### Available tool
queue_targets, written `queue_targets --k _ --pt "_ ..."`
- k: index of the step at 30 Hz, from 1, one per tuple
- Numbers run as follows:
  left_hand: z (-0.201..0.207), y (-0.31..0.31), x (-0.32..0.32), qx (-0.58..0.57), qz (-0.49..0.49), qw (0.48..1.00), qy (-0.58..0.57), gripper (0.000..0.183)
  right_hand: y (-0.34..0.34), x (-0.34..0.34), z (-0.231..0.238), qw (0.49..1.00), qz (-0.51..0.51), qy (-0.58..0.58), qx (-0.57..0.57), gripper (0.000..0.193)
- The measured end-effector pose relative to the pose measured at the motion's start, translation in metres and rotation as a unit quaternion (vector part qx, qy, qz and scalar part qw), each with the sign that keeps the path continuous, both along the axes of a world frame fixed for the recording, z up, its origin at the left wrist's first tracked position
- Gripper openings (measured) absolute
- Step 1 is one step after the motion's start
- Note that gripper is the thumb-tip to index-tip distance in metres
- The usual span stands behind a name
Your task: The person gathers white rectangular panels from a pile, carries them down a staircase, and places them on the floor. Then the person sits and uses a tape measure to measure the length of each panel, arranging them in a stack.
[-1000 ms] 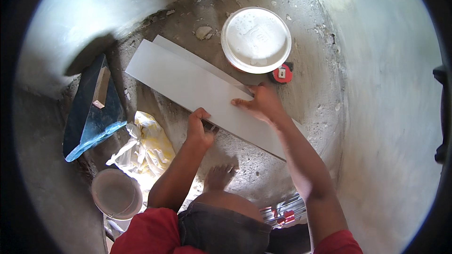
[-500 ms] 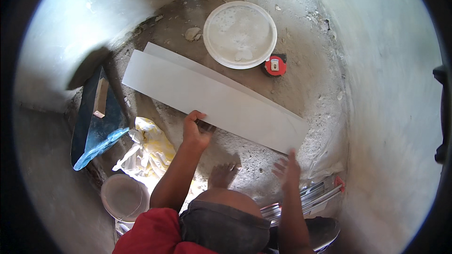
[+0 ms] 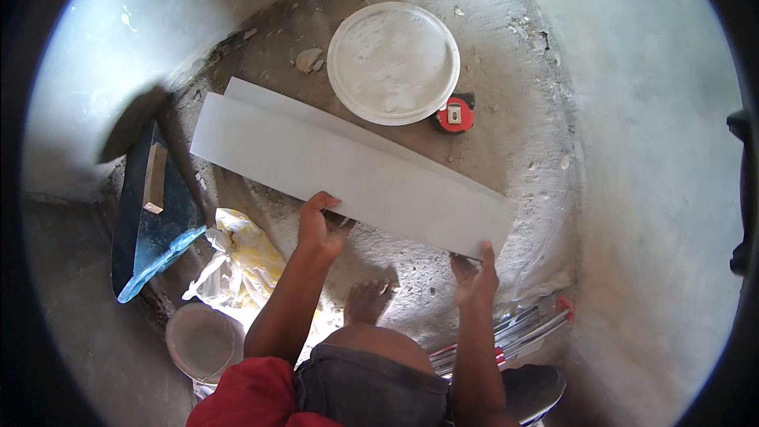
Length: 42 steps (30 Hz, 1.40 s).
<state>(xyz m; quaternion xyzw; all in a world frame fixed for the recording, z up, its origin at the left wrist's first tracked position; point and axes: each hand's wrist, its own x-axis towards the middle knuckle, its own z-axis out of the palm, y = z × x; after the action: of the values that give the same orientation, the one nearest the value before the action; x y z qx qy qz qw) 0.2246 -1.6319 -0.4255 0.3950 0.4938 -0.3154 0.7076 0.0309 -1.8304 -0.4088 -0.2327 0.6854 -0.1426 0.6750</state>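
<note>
A long, flat white board point(image 3: 348, 178) is held slantwise in front of me, its right end nearer to me. My left hand point(image 3: 319, 227) grips its near long edge around the middle, thumb on top and fingers underneath. My right hand point(image 3: 477, 278) is closed on the near corner at the right end, thumb over the face and fingers below. Behind the board's far edge shows a second white strip point(image 3: 261, 96), partly covered; whether it is a separate piece I cannot tell.
Beyond the board lie a round white lid point(image 3: 393, 63) and a red and black tape measure point(image 3: 455, 115). At left are a dark plastering board with a wooden handle point(image 3: 155, 178), a crumpled plastic bag point(image 3: 237, 257) and a bucket point(image 3: 204, 341). Metal rails point(image 3: 518, 336) lie at right, near the wall point(image 3: 656, 190).
My right hand has moved from just below the board's right end onto its corner and closed there. My left hand keeps its hold. The whole view has shifted slightly.
</note>
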Motion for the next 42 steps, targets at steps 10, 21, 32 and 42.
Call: queue_targets --k 10,21,32,42 --pt "0.014 -0.012 0.014 -0.05 0.007 0.999 -0.013 0.043 -0.027 0.024 0.006 0.998 0.04 0.01 -0.045 0.063" --pt "0.023 -0.036 0.027 -0.067 -0.005 0.997 -0.028 0.049 -0.063 0.054 0.014 0.993 0.075 -0.019 -0.089 0.07" --pt "0.046 -0.027 0.025 -0.132 -0.05 0.99 -0.025 0.062 -0.089 0.067 0.003 0.977 0.207 0.008 -0.046 0.075" --pt "0.052 -0.122 0.042 0.217 -0.525 0.471 -0.675 0.043 -0.112 0.046 0.063 0.863 0.476 0.158 -0.059 0.09"
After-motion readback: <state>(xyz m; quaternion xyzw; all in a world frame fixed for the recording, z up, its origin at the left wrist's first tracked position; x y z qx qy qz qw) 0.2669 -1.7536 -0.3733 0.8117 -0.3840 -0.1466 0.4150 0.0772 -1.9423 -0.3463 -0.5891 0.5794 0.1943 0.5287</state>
